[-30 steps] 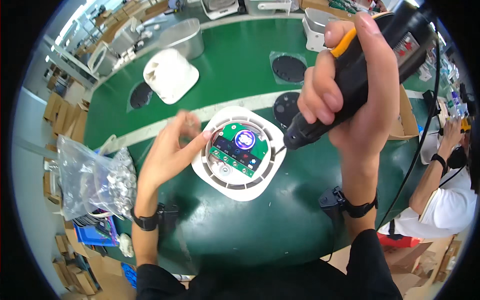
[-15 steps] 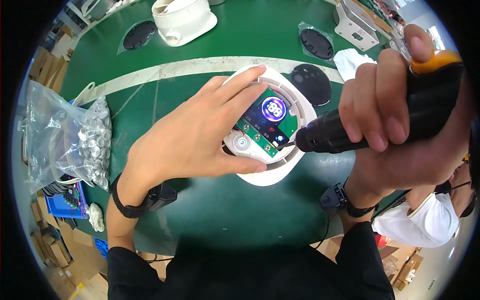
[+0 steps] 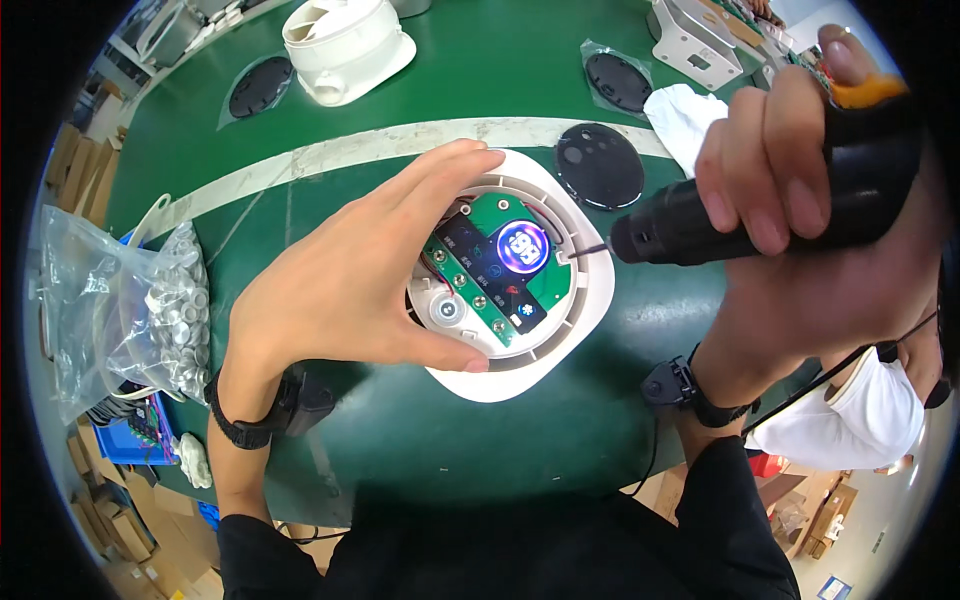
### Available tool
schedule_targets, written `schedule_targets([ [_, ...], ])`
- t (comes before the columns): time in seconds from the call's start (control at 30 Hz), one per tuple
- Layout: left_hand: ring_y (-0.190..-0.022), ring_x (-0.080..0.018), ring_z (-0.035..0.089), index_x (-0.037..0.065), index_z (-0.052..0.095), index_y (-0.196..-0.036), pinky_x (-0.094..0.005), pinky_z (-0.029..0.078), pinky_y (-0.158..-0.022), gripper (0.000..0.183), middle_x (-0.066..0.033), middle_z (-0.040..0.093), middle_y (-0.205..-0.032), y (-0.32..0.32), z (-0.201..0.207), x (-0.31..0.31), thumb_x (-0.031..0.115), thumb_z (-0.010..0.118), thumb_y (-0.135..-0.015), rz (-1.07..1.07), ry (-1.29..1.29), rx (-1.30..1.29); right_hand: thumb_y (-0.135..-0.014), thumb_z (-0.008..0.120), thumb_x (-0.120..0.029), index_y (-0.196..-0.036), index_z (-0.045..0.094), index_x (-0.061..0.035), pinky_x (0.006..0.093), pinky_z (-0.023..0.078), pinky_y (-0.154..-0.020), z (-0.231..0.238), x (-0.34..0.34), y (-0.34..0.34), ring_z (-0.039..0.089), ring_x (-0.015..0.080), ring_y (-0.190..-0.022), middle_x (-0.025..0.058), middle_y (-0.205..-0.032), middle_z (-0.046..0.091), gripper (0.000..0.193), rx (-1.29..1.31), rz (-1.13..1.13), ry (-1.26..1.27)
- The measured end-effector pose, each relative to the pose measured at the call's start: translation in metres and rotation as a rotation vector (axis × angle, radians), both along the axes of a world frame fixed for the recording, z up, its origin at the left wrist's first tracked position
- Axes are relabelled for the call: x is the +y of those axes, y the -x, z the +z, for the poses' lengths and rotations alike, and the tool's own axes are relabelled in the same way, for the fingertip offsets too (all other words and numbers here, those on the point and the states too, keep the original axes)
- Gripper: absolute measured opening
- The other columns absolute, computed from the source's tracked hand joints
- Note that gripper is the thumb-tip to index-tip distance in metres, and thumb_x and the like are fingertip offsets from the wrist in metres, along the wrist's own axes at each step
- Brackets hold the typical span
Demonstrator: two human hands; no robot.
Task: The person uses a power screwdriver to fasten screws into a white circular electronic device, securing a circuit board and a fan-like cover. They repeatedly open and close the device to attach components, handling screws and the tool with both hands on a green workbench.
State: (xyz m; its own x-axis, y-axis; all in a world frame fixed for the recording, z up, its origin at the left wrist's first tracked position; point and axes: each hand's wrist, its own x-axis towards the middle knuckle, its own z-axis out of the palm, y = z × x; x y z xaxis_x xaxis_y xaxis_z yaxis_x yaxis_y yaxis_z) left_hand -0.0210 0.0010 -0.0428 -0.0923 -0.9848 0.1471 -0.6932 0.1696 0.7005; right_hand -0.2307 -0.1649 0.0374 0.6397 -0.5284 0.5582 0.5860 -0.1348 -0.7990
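My left hand (image 3: 340, 270) grips the left side of a white rounded housing (image 3: 580, 315), thumb at its near edge and fingers over its far edge. Inside the housing lies a green circuit board (image 3: 552, 288) with a lit round display (image 3: 522, 247) and several screws along its strip. A silvery round part (image 3: 446, 309) sits beside the board. My right hand (image 3: 775, 190) is wrapped round a black electric screwdriver (image 3: 690, 228) with an orange part at its back end. The screwdriver's thin bit points left, over the right part of the housing; whether it touches anything I cannot tell.
A black round cover (image 3: 600, 165) lies beyond the housing, with bagged black discs (image 3: 262, 87) farther back. A white plastic body (image 3: 345, 50) stands at the far side. At left is a clear bag of small silvery caps (image 3: 180, 310) near a blue tray (image 3: 130, 442). Another person's white sleeve (image 3: 845, 425) shows at right.
The screwdriver bit has lifted off the board's lower screw and moved toward the board's far right edge. My left hand and the housing appear shifted slightly left and nearer.
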Motion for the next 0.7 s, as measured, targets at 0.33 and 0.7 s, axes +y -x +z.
schedule_targets([
  [0.33, -0.147, -0.0388, 0.042, 0.004, 0.033, -0.157, -0.0426, 0.036, -0.121, 0.127, -0.0230, 0.038, -0.160, -0.001, -0.001, 0.001, 0.041, 0.099, -0.056, 0.001, 0.023, -0.023, -0.107, 0.037, -0.043, -0.112, 0.054, 0.0020, 0.0286, 0.038, -0.050, -0.005, 0.001, -0.010, 0.037, 0.0115, -0.047, 0.0000, -0.059, 0.040, 0.049, 0.010, 0.002, 0.005],
  [0.7, -0.146, -0.0398, 0.042, 0.005, 0.032, -0.158, -0.0432, 0.037, -0.120, 0.127, -0.0235, 0.037, -0.160, 0.000, -0.002, 0.002, 0.044, 0.098, -0.057, -0.005, 0.028, -0.038, -0.106, 0.039, -0.042, -0.112, 0.054, 0.0035, 0.0287, 0.038, -0.052, -0.002, -0.002, -0.014, 0.037, 0.0114, -0.049, 0.0002, -0.061, 0.041, 0.048, 0.018, 0.003, 0.019],
])
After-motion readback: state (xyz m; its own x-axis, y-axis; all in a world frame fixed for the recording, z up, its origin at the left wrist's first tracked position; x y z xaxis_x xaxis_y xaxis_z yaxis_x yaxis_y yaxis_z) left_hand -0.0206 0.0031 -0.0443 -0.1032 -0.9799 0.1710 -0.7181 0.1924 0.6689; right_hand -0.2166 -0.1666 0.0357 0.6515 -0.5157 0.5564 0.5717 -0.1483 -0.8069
